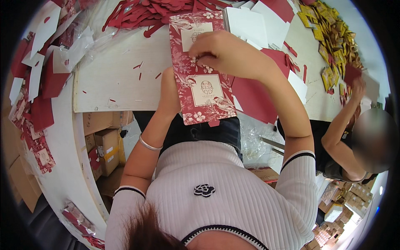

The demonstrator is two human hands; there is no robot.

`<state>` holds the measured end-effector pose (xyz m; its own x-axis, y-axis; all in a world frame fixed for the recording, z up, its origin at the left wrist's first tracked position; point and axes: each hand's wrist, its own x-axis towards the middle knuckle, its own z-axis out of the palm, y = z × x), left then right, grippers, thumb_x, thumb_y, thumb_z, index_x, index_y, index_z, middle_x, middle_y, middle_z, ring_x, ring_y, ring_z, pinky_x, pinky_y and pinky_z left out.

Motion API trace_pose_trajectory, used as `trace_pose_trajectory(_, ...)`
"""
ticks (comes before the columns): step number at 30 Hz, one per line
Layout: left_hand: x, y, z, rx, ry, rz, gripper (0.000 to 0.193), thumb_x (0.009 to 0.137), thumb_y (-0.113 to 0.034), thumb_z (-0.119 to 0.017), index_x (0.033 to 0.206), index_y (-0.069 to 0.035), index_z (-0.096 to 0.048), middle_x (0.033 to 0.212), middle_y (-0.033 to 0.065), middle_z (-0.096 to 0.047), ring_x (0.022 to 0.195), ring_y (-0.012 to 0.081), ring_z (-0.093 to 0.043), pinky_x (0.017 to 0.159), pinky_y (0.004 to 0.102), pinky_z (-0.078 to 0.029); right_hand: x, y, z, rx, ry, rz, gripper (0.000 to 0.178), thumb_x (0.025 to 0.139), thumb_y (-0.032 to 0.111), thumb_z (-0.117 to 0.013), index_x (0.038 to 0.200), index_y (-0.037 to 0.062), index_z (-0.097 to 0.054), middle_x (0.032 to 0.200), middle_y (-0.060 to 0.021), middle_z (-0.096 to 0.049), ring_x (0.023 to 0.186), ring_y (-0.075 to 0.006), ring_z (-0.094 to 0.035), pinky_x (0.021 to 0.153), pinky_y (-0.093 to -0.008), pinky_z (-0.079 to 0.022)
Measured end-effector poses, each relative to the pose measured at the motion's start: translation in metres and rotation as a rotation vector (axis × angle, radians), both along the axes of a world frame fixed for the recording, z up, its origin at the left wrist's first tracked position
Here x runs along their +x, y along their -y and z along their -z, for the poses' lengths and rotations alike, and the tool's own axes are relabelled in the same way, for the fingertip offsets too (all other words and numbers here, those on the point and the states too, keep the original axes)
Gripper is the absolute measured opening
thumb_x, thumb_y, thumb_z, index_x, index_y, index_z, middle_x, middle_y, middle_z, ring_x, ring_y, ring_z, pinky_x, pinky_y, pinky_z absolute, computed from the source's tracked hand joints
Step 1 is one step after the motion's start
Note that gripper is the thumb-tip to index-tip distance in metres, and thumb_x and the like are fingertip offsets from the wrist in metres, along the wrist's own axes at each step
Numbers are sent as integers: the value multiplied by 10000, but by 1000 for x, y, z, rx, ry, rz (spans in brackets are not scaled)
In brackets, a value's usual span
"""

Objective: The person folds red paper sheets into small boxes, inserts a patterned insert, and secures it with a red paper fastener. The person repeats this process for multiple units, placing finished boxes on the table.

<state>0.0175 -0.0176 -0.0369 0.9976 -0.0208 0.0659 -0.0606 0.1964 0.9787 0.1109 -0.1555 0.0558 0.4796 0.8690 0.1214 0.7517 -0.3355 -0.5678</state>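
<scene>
A long, flat red card (182, 89) with white birds, flowers and cream label panels lies lengthwise before me, its near end past the table edge. My left hand (168, 91) grips its left edge, with the fingers hidden behind it. Over the upper half, my right hand (221, 52) bends down with curled fingers. Whether something small is between those fingertips I cannot make out. From beneath the card's near end pokes a small red tab (213, 123). Just right of the card, under my right forearm, lie plain red sheets (254, 98).
Red strap-like pieces (154, 12) are heaped at the far side, with white cards (246, 27) beside them. Yellow packets (329, 37) pile up at the far right, near a co-worker's hand (357, 89). Red and white folders (43, 108) stand left. Cardboard boxes (106, 150) sit below the table.
</scene>
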Motion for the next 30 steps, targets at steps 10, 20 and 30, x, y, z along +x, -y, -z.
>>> trace_pose_trajectory(10,0,5,-7,-711,-343,58,323,895,-197,-358,1043,61,-486,962,137,-583,797,204,-626,668,319,-544,18,26,11,139,-190,279,171,759,104,-639,879,-6,-588,680,-28,-547,597,-87,-476,542,-233,-404)
trace_pose_trajectory(20,3,-2,15,-894,-395,102,334,907,-219,-364,1102,39,-449,1014,156,-563,829,237,-618,686,336,-543,2,14,-1,77,-17,261,297,738,314,-622,887,57,-636,662,-108,-607,609,-242,-597,578,-311,-457)
trace_pose_trajectory(30,-14,-49,21,231,-71,-257,317,799,-190,-542,1039,13,-513,1005,140,-576,862,224,-588,755,336,-473,8,1,4,435,-109,111,101,765,79,-601,806,-6,-567,802,-103,-541,728,-192,-530,649,-314,-422)
